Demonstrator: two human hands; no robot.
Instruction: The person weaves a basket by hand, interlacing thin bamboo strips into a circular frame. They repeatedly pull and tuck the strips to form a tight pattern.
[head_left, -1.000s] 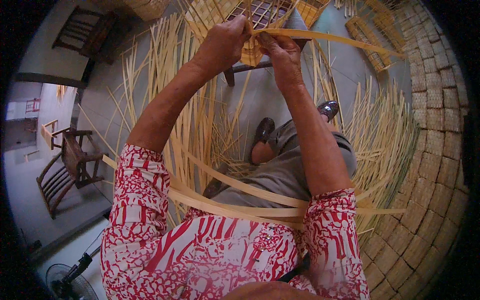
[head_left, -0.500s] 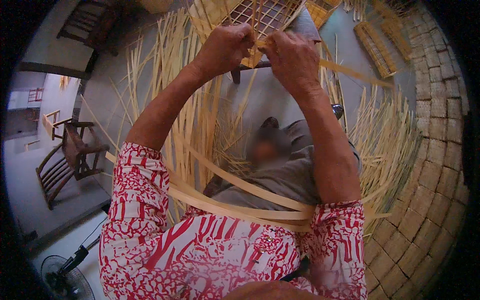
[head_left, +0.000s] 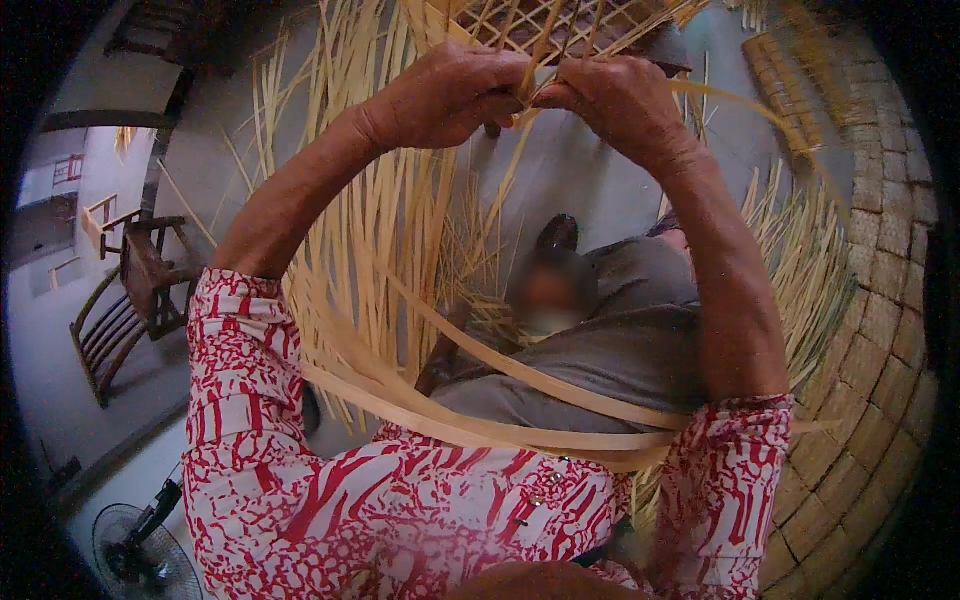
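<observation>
At the top of the picture, my left hand [head_left: 450, 98] is closed, its fingers pinching pale, flat bamboo-like strips [head_left: 541, 78]. Close beside it, my right hand [head_left: 622, 108] is closed on strips at the same spot, thumb pressed against bent fingers. The strips run up into an open-weave lattice [head_left: 575, 22], which the picture's upper edge cuts off. One long loose strip [head_left: 745, 98] trails out to the right from behind my right hand. Just what lies between the fingertips is partly hidden by my knuckles.
Several wide strips [head_left: 540, 437] curve across my lap. Long strips [head_left: 375, 200] lie on the floor at left, more [head_left: 805, 270] at right. Rows of woven tan pieces [head_left: 850, 380] line the right side. A wooden chair [head_left: 155, 285] and a fan [head_left: 145, 555] stand at left.
My forearms have spread apart, the right one swinging outward to the right. Both hands have turned flatter, still pinching strips. The lattice shows less, shifted up and to the right.
</observation>
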